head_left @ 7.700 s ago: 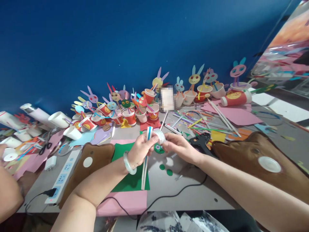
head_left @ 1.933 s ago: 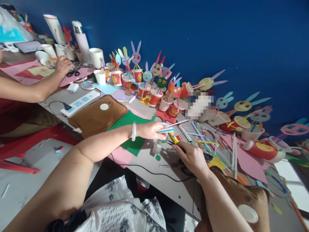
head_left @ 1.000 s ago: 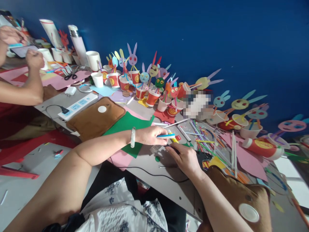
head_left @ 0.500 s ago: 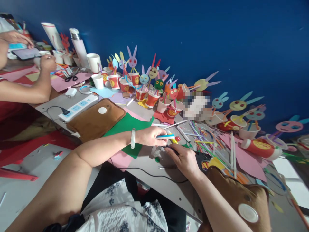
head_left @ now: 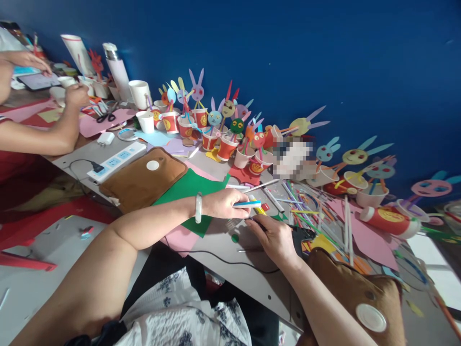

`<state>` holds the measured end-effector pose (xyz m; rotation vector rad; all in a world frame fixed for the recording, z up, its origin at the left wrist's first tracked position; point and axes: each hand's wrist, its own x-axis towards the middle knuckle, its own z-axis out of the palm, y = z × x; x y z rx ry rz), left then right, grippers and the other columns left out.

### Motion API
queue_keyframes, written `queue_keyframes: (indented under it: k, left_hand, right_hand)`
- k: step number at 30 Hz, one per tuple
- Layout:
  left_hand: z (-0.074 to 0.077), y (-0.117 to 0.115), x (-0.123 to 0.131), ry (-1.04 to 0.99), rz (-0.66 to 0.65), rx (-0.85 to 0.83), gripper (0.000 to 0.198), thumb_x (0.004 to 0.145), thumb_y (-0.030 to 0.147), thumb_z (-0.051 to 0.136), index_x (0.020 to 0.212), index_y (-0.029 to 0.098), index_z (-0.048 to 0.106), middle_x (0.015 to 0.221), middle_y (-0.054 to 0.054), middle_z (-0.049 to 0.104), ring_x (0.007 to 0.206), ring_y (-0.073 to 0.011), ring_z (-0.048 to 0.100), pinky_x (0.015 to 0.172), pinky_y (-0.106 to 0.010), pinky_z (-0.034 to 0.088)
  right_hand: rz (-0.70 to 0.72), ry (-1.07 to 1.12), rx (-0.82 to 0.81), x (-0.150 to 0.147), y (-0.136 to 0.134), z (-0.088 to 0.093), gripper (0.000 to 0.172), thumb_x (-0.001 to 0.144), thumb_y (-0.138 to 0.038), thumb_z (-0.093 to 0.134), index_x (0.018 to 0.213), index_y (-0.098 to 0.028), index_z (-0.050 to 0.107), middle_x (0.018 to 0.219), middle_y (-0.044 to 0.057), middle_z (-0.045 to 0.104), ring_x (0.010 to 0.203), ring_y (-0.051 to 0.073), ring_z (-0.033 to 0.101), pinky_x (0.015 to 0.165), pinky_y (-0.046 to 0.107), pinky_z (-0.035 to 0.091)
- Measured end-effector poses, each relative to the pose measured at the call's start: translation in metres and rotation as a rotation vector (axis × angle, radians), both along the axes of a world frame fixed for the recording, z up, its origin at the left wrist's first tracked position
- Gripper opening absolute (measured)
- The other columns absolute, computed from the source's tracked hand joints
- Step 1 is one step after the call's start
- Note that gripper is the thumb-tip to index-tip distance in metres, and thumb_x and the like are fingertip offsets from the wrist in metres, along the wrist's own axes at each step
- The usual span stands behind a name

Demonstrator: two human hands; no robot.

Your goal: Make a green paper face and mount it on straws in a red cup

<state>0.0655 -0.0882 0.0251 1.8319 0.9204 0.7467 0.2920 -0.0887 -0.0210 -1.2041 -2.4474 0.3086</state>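
A grey work table (head_left: pixel 230 250) crowded with paper craft runs along a deep blue wall (head_left: pixel 324 57). Your left hand (head_left: pixel 225 204) rests near the table's middle, thumb and fingers pinching a few blue and white paper strips (head_left: pixel 249 203) that point out to your right, level above the tabletop. A pale bangle (head_left: pixel 198 207) sits on that wrist. Your right hand (head_left: pixel 275 238) lies palm down just below the strips, fingers bent toward the table; whether it grips anything cannot be told. A small green dot (head_left: pixel 235 238) lies beside its fingertips, and a black cable (head_left: pixel 216 256) runs under your wrist. Beneath your left forearm are a green sheet (head_left: pixel 183 185) and a pink sheet (head_left: pixel 178 239). Further left sit a brown pad (head_left: pixel 140 185) and a white power strip (head_left: pixel 117 161). A heap of loose coloured strips (head_left: pixel 309 211) lies to the right. Paper-cup rabbits (head_left: pixel 216 129) line the wall. At far left, another person's hand (head_left: pixel 77 94) is near scissors (head_left: pixel 106 117)
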Motion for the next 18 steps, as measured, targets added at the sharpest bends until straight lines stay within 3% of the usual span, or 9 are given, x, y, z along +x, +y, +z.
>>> queue_keyframes:
  k: [9, 14, 18]
  left_hand:
    - [-0.003, 0.0, 0.001, 0.012, 0.028, 0.079, 0.007, 0.089, 0.02, 0.06, 0.09, 0.015, 0.065, 0.088, -0.003, 0.067, 0.088, -0.0165, 0.064, 0.083, -0.026, 0.047]
    - [-0.013, 0.003, 0.001, 0.11, -0.029, 0.067, 0.012, 0.094, 0.025, 0.056, 0.095, 0.016, 0.063, 0.081, -0.001, 0.067, 0.081, -0.0155, 0.064, 0.089, -0.031, 0.048]
    - [-0.019, 0.007, 0.003, 0.07, -0.013, 0.1, 0.014, 0.095, 0.024, 0.054, 0.101, 0.015, 0.062, 0.086, -0.002, 0.068, 0.083, -0.0149, 0.064, 0.087, -0.029, 0.048]
  right_hand:
    - [-0.034, -0.026, 0.041, 0.0, -0.001, -0.002, 0.053, 0.096, -0.062, 0.042, 0.079, -0.02, 0.069, 0.065, 0.003, 0.068, 0.059, 0.015, 0.064, 0.056, 0.025, 0.036]
    - [-0.039, -0.034, 0.057, 0.001, -0.001, 0.0, 0.056, 0.096, -0.063, 0.04, 0.079, -0.02, 0.07, 0.065, 0.004, 0.069, 0.06, 0.016, 0.064, 0.056, 0.025, 0.035]
    - [-0.031, -0.032, 0.061, 0.0, -0.001, 0.002, 0.057, 0.096, -0.064, 0.039, 0.078, -0.02, 0.07, 0.063, 0.003, 0.067, 0.058, 0.015, 0.063, 0.055, 0.024, 0.035]
